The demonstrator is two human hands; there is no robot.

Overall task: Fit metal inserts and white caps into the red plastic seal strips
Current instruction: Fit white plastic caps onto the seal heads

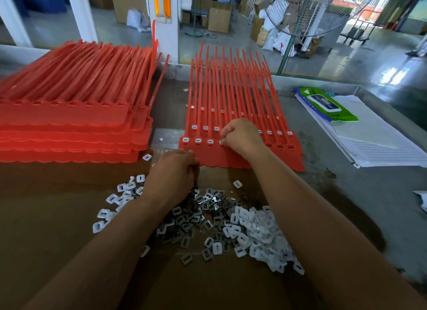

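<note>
Beyond the raised rim of my grey metal tabletop (323,82), a glossy grey concrete floor (360,62) reflects daylight from the far right. A white-painted post (169,41) stands just behind the tabletop, with a wire-caged pedestal fan on a green pole (307,13) to its right. Brown cardboard boxes (219,18) and white sacks (275,40) crowd the far floor.

The seal strips (231,97) are bright red all over, and the stack (69,115) on the left shows a paler, orange-tinged red along its front edge. White caps (261,228), each with a dark slot, lie mixed with dark grey, glinting metal inserts (184,219) on brown cardboard (57,217). The table (346,171) is mottled grey. The wipes packet (328,104) is green, white and blue; the paper (381,143) beneath is white with fine dark ruled lines.
</note>
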